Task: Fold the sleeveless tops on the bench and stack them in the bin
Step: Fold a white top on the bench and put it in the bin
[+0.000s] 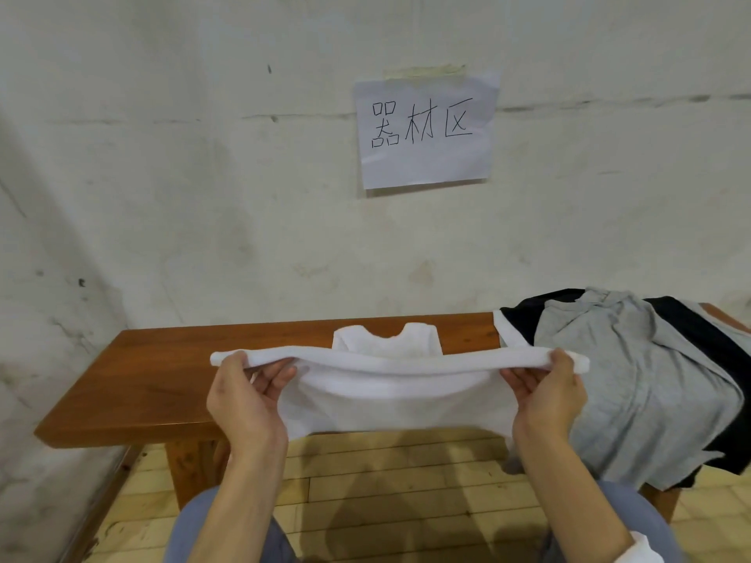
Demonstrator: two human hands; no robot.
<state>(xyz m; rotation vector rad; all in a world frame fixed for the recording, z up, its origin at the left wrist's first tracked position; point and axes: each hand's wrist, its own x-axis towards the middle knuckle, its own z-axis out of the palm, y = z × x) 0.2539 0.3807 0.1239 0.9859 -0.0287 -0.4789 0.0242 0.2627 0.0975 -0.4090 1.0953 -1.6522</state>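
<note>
A pale plastered wall fills the upper view, stained and scuffed, with a thin dark crack running level across it. A white paper sheet hangs on it right of centre, held along its top edge by tape. It bears three handwritten black characters, 器材区. Below lies a floor of pale wooden planks, shadowed in places. Brown skirting edges the wall at lower left.

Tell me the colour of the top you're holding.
The held top is plain white, seen in the head view.
</note>
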